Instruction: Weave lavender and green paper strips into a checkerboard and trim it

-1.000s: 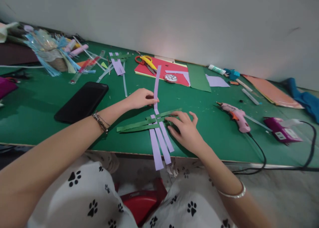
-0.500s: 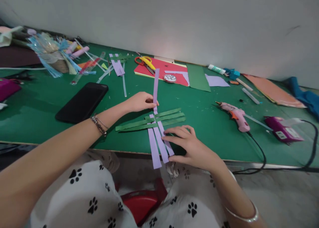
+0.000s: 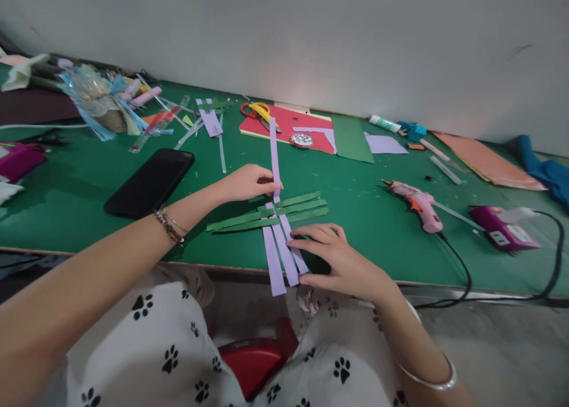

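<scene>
A weave of green paper strips [image 3: 249, 218] and lilac paper strips [image 3: 273, 259] lies near the front edge of the green table [image 3: 355, 182]. My left hand [image 3: 246, 182] pinches one long lilac strip [image 3: 274, 152] just above the weave, holding its far end lifted. My right hand [image 3: 342, 259] rests with fingers spread, its fingertips pressing the lower ends of the lilac strips beside the weave.
A black phone [image 3: 151, 182] lies at left. Scissors [image 3: 258, 111] sit on red paper [image 3: 288, 125] at the back, with green and lilac sheets. A pink glue gun [image 3: 418, 204] and a purple power strip [image 3: 504, 232] lie at right, with cords. Craft clutter fills the far left.
My right hand slid from the weave's right side down to the lower ends of the lilac strips. The lifted lilac strip tilted slightly left.
</scene>
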The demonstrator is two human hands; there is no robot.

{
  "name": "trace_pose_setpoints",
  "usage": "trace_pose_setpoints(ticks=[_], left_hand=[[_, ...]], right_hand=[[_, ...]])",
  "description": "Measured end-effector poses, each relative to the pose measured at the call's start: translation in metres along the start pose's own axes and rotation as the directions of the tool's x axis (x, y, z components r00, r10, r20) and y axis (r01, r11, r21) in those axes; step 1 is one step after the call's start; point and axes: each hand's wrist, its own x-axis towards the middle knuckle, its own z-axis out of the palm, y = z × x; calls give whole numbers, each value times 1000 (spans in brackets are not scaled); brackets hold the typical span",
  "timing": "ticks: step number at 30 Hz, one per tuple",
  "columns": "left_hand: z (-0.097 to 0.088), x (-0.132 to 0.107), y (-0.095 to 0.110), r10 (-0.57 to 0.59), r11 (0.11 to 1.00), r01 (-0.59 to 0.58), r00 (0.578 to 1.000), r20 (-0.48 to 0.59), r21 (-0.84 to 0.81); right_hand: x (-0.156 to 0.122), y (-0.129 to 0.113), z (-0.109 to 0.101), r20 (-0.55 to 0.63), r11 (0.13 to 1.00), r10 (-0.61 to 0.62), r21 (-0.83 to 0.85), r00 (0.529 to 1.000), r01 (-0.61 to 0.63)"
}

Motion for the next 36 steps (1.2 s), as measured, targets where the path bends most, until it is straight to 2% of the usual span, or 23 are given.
trace_pose_setpoints(ticks=[7,10,23,36], left_hand=[[3,-2,3,41,999,-41,999,8,10],[3,-4,2,58,997,-57,998,-20,51],[6,-8,-2,69,998,-68,994,-84,17],[5,-1,5,207,968,-203,978,-12,148]], right_hand=[[1,-1,-1,10,1000,8,1,1000,-8],[1,-1,-1,-3,1000,9,0,1000,-9],[2,-2,-2,1,999,20,32,1000,-20],[1,-1,-3,6,1000,21,23,1000,-21]])
